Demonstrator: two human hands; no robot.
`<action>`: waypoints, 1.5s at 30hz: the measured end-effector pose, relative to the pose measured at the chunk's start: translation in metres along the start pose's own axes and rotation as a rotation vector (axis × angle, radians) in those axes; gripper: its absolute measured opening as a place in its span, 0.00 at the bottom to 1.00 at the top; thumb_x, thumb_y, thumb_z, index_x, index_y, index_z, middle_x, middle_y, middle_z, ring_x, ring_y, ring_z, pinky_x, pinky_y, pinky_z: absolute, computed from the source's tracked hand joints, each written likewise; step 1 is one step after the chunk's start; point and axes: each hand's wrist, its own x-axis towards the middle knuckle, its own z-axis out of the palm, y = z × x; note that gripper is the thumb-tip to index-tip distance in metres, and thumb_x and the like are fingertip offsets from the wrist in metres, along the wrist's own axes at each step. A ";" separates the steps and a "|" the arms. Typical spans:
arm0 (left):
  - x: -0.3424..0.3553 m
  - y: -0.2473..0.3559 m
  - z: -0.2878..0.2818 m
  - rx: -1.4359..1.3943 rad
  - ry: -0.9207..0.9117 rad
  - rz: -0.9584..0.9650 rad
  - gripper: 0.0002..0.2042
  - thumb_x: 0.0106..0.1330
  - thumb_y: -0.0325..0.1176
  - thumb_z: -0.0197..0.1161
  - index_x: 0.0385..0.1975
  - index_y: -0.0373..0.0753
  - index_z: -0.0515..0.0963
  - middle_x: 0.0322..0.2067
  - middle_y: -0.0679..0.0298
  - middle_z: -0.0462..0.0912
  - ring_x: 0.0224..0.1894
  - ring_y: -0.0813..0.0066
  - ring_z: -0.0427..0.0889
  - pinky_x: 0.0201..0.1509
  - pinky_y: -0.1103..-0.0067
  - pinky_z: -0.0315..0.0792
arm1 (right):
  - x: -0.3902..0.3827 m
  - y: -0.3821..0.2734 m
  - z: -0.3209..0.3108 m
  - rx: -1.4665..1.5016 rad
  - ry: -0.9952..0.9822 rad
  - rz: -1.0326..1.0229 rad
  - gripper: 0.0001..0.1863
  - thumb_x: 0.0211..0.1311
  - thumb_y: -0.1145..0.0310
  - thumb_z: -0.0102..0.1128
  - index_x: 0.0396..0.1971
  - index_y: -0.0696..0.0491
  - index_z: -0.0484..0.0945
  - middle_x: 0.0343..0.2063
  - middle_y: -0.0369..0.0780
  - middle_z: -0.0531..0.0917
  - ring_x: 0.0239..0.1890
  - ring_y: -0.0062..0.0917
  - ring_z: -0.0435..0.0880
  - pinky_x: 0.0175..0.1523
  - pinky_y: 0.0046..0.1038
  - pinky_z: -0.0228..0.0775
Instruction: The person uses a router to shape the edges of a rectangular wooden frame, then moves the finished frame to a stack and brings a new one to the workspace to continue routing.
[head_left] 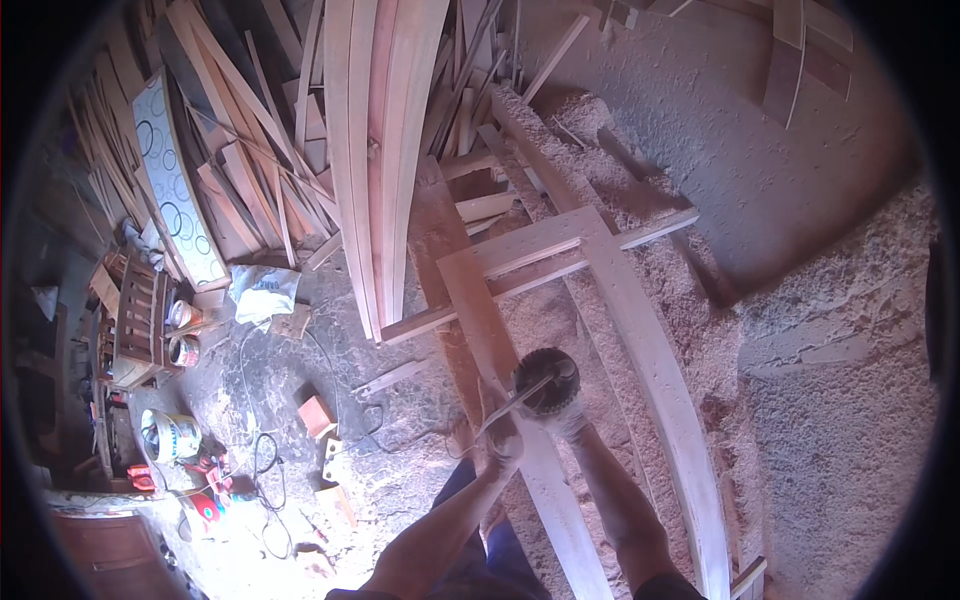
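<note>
I see a bumpy grey-brown wall and fluffy pale sawdust heaped beside it. Bright white light falls on the stained grey floor, with slatted brown wooden furniture nearby.

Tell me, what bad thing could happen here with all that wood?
The dark round thing over the rail, close to the left hand and right hand, might slip and hurt them. The sawdust could be slippery to step on. The jumbled boards might slide down.

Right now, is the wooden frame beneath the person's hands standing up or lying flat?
Lying flat: seen from above, the wooden frame shows its broad outline, with a crosswise bar passing beneath.
</note>
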 end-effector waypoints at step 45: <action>0.007 0.033 -0.015 -0.299 -0.192 -0.541 0.29 0.82 0.33 0.43 0.79 0.34 0.46 0.67 0.50 0.70 0.64 0.64 0.74 0.66 0.74 0.66 | 0.143 -0.032 0.028 0.087 -0.017 -0.103 0.37 0.47 0.70 0.80 0.60 0.53 0.72 0.54 0.35 0.83 0.52 0.20 0.83 0.59 0.25 0.78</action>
